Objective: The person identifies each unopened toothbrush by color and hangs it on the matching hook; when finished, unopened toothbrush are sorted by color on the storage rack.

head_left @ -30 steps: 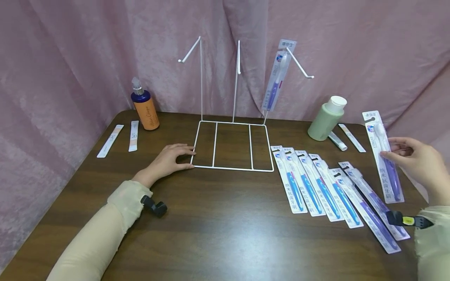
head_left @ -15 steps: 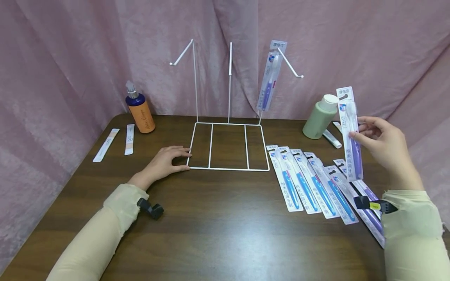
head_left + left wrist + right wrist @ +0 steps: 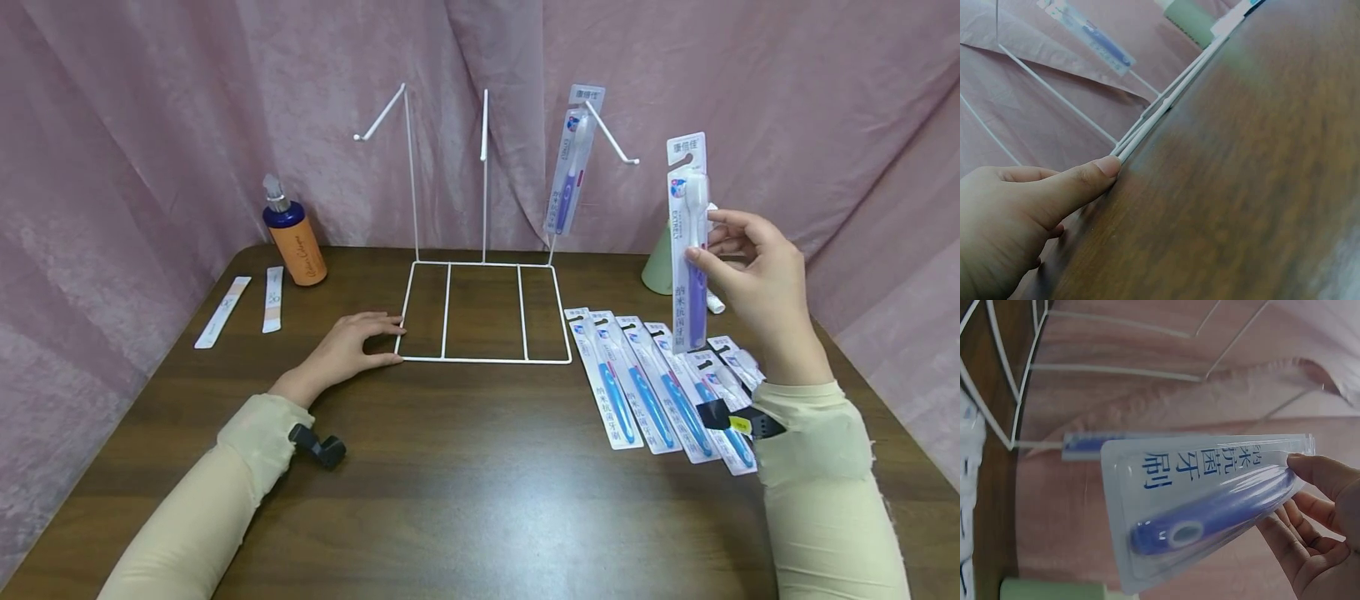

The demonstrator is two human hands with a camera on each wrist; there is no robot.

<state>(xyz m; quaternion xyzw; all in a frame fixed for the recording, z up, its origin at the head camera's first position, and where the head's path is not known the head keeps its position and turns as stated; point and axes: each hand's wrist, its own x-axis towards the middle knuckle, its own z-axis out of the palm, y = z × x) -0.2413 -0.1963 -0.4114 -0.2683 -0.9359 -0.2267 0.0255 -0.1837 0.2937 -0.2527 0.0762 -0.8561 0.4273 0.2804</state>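
Even soft light, faint tabletop glare, blurry wrist views

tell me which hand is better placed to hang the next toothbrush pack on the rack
Right. The right hand already holds a purple toothbrush pack upright, close to the rack's right hook. The left hand rests on the rack base, likely steadying it.

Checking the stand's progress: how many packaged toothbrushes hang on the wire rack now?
1: a purple packaged toothbrush hangs on the wire rack's right hook. A second purple pack is held upright in the right hand, off the rack; the other hooks are bare.
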